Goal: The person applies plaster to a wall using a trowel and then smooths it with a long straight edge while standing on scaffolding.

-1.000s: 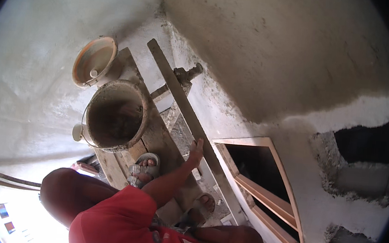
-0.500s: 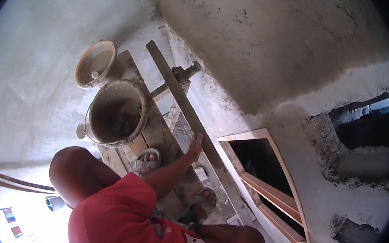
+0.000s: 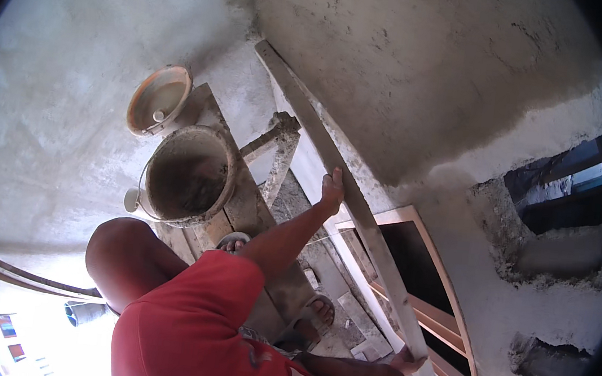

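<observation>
A long, straight, plaster-stained straightedge [image 3: 363, 223] runs diagonally from the wall corner down past the window frame. My left hand [image 3: 332, 191] grips its near edge around the middle, fingers wrapped round it. Lower down, my right hand [image 3: 406, 360] is closed on the same straightedge, partly hidden behind my right knee. The straightedge lies close along the wall [image 3: 427, 77], whose upper part carries a darker, damp-looking coat of plaster. Whether it touches the wall I cannot tell.
I squat on a plank platform [image 3: 261, 220]. A mortar-crusted bucket [image 3: 223, 202] and a shallow orange-rimmed basin [image 3: 134, 110] stand on its far end. A trestle support [image 3: 283, 161] rises beside the planks. A wooden window frame [image 3: 445, 274] and rough wall openings lie right.
My left hand has carried the straightedge up and right, nearer the wall and across the window frame. My right hand has come into view on its lower part.
</observation>
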`<state>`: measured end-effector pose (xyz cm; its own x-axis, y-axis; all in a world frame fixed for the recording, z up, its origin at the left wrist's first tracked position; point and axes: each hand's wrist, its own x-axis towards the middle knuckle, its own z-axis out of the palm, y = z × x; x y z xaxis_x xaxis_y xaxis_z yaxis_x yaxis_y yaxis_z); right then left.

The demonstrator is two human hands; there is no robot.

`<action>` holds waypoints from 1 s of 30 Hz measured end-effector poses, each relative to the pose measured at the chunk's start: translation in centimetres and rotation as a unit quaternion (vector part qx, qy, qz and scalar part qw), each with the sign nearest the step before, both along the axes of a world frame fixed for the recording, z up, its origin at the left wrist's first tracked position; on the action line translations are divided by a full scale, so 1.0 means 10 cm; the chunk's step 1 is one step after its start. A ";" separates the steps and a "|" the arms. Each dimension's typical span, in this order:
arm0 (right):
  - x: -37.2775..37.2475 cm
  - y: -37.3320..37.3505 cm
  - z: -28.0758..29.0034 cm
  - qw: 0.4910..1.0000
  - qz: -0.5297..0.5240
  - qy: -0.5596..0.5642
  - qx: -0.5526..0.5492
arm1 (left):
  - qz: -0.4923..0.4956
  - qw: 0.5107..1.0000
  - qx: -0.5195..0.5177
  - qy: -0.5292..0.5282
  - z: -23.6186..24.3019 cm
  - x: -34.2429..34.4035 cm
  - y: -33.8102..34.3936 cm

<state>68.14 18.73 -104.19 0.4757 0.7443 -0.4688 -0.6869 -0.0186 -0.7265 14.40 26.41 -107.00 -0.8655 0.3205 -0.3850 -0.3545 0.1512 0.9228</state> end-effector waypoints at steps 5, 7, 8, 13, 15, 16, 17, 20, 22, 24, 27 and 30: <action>0.07 0.35 0.11 0.999 -0.017 0.034 0.005 | 0.004 0.999 -0.010 -0.050 -0.08 0.00 0.18; -0.08 0.47 0.17 1.000 0.012 -0.007 0.020 | 0.027 0.997 0.044 -0.066 -0.18 -0.10 0.20; -0.01 0.56 0.10 1.000 0.016 -0.017 0.018 | 0.025 0.997 0.044 -0.066 -0.21 -0.13 0.24; -0.05 0.84 -0.06 0.996 0.074 -0.010 0.053 | -0.032 0.992 0.037 -0.112 -0.23 -0.35 0.45; 0.14 0.87 -0.13 0.996 0.070 -0.052 0.014 | -0.031 0.995 0.018 -0.090 -0.17 -0.25 0.58; 0.23 0.89 -0.22 0.996 0.081 -0.028 0.020 | -0.032 0.997 0.015 -0.064 -0.17 -0.26 0.59; 0.27 0.90 -0.27 0.996 0.081 -0.028 0.023 | -0.034 0.999 0.012 -0.038 -0.16 -0.25 0.61; 0.19 0.93 -0.32 0.998 0.055 -0.001 -0.001 | -0.036 0.998 -0.009 -0.044 -0.17 -0.25 0.58; 0.16 0.94 -0.34 0.998 0.053 -0.019 0.002 | -0.012 0.999 -0.009 -0.032 -0.18 -0.19 0.63; 0.27 1.00 -0.34 0.997 0.067 -0.032 0.029 | 0.001 1.000 0.016 -0.020 -0.21 -0.11 0.70; 0.15 1.02 -0.44 0.997 0.072 0.001 0.023 | 0.014 0.999 0.037 -0.006 -0.34 -0.33 0.61; 0.04 0.98 -0.29 0.997 0.055 -0.030 0.034 | 0.004 0.996 0.082 -0.042 -0.30 -0.33 0.64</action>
